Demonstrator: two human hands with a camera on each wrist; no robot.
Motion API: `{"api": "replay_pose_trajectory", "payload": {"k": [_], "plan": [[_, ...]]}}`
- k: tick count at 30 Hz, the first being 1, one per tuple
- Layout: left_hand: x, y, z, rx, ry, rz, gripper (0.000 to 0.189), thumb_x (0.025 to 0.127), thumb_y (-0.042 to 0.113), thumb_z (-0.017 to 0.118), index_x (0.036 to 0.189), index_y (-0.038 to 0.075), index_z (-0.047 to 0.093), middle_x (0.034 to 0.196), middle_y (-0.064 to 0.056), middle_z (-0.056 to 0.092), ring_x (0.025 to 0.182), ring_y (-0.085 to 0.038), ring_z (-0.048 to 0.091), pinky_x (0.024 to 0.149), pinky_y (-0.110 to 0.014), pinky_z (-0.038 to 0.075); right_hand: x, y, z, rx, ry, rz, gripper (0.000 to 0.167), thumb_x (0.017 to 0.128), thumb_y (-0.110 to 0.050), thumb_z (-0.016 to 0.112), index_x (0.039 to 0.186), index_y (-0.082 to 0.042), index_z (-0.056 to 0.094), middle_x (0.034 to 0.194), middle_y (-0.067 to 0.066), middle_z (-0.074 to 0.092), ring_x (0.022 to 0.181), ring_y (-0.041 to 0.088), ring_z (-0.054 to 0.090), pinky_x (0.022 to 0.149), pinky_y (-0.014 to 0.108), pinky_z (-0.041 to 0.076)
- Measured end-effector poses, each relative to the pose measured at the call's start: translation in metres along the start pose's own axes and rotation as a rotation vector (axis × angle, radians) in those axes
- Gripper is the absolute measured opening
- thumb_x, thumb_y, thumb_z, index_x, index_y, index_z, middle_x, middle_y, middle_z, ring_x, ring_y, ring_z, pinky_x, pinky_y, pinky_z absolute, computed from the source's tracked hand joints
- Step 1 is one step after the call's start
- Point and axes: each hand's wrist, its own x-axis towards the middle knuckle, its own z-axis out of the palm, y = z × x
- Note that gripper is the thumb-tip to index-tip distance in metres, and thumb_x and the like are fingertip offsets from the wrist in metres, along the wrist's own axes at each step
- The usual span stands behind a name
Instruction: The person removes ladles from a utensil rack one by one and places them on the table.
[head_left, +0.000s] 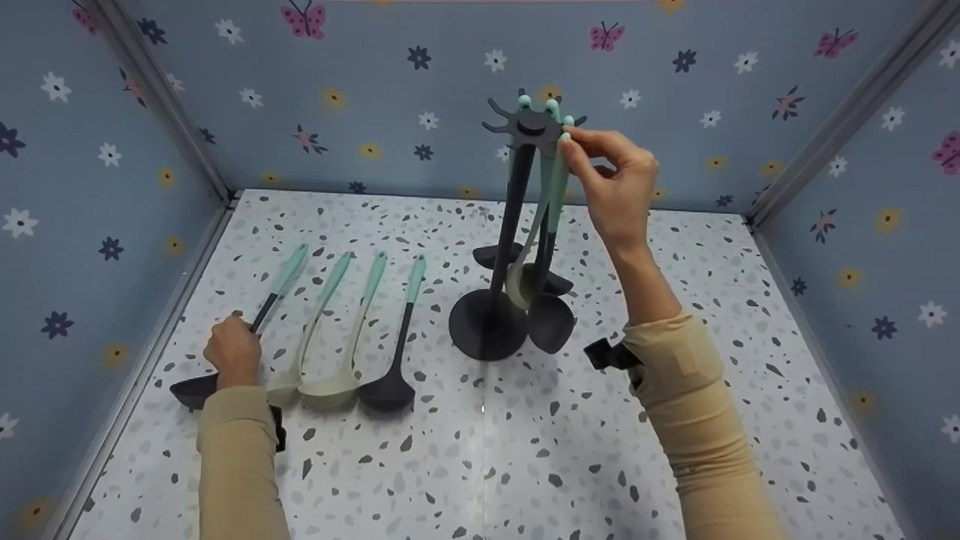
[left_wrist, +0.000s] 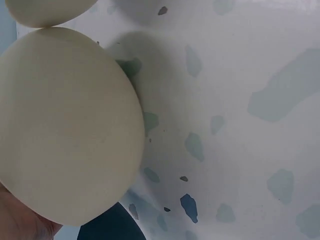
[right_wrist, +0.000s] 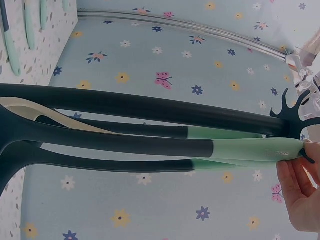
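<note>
My right hand (head_left: 619, 176) pinches the top of a mint handle at a hook of the black utensil stand (head_left: 489, 330). That handle belongs to a dark ladle (head_left: 551, 324) hanging with its bowl down; the right wrist view shows the fingertips on the handle's end. More mint-handled utensils hang behind it, one with a cream bowl (head_left: 517, 289). At the left, my left hand (head_left: 234, 349) grips the neck of another dark ladle (head_left: 196, 390) lying on the table, partly covering it. In the left wrist view a cream ladle bowl (left_wrist: 70, 125) hides most of that hand.
Beside the left hand lie two cream ladles, the nearer one (head_left: 330, 391) close to a dark ladle (head_left: 388, 390), all with handles pointing away. Flower-patterned panels (head_left: 420, 97) enclose the speckled table (head_left: 525, 465) at the back and both sides.
</note>
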Motion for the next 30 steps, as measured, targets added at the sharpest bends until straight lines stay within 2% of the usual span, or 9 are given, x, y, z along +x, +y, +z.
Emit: {"api": "replay_pose_trajectory", "payload": {"k": [11,24,30], "plan": [[0.0018,-0.0017,0.0045,0.055,-0.094,-0.037,0.019,0.085,-0.002,0.047,0.093,-0.016,0.055,0.093,-0.034,0.055,0.085,-0.045,0.055,0.065,-0.051,0.044,0.0006,0.0003,-0.0001,0.000,-0.007,0.000,0.014,0.082,0.001,0.061,0.090,0.011,0.064,0.081,0.012,0.064,0.071,0.016,0.060,0.061,0.025,0.050],[0.0002,0.0018,0.0058,0.085,-0.111,-0.015,0.017,0.085,-0.008,0.043,0.093,-0.018,0.053,0.091,-0.035,0.054,0.085,-0.046,0.055,0.066,-0.050,0.045,0.0005,0.0011,-0.0016,-0.025,-0.016,-0.013,0.014,0.082,0.000,0.061,0.090,0.011,0.064,0.081,0.013,0.064,0.071,0.015,0.060,0.061,0.026,0.050],[-0.0004,0.0022,0.0048,0.100,-0.141,-0.003,0.017,0.086,-0.006,0.042,0.094,-0.016,0.053,0.092,-0.035,0.054,0.086,-0.046,0.054,0.066,-0.051,0.044,0.0007,0.0003,-0.0017,-0.028,-0.022,-0.021,0.014,0.082,0.000,0.061,0.091,0.011,0.064,0.081,0.014,0.064,0.071,0.014,0.060,0.062,0.026,0.051]]}}
